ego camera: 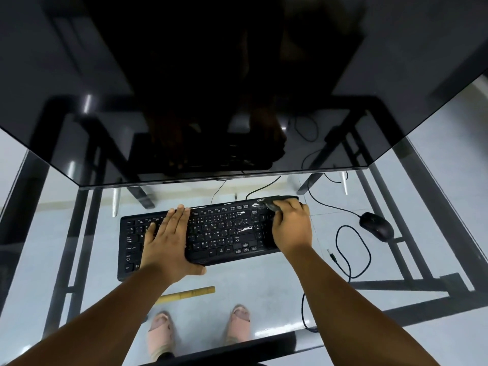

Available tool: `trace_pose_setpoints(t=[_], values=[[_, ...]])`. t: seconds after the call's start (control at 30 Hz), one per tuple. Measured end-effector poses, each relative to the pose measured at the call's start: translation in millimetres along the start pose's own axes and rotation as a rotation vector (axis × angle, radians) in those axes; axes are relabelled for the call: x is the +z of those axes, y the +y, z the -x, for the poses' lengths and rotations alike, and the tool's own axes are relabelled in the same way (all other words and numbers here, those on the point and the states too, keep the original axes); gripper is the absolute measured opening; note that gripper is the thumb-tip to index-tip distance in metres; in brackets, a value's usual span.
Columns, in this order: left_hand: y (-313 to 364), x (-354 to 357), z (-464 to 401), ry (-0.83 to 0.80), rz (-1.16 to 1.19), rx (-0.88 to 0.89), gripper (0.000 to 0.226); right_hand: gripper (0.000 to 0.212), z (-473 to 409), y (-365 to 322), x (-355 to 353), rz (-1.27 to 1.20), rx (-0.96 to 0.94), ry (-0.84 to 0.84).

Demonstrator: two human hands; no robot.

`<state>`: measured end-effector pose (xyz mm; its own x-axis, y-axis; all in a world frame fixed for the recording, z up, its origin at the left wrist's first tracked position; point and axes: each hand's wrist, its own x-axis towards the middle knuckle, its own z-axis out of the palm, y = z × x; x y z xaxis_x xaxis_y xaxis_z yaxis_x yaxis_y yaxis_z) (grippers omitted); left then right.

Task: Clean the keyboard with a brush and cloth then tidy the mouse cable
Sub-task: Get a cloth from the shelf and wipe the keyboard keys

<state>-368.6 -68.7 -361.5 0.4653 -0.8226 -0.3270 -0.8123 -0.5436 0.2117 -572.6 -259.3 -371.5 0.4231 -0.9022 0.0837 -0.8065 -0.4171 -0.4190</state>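
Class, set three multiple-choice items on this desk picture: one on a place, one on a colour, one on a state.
1. The mouse lies where from the keyboard?
A left
B right
C on top

2. The keyboard's colour?
A white
B black
C red

3. The left hand is:
A flat on the keys
B gripping the mouse
C raised off the desk

Key: 1 B, the mouse lies past the keyboard's right end. 2 B, its case and keys are black. 3 A, straight fingers press the keys while the right hand holds a dark thing at the top right corner.
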Motion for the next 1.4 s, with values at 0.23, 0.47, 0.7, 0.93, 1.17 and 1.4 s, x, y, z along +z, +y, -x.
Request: trace_pose_setpoints(t=[0.23,0.47,0.7,0.93,1.17,1.4], values=[[-2,1,0,0.015,0.028,0.002,0.142,0.036,-9,-28,7,-0.017,-0.104,-0.113],[-3,3,3,0.035,0.011,-0.025,0.144,0.034,-4,-17,2,0.008,-0.064,-0.088],[-3,2,7,0.032,0.010,-0.046,0.144,0.037,-3,-47,13,-0.022,-0.166,-0.157],[-17,0,11,0.027,-0.010,-0.005,0.141,0.034,-23,-23,-4,0.035,0.037,-0.066],[-59,-11,18,-0.008,-0.022,-0.056,0.146,0.038,-16,-70,16,0.041,-0.084,-0.196],[-66,-12,17,-0.025,-0.006,-0.074,0.146,0.037,-5,-95,19,0.054,-0.272,-0.319]])
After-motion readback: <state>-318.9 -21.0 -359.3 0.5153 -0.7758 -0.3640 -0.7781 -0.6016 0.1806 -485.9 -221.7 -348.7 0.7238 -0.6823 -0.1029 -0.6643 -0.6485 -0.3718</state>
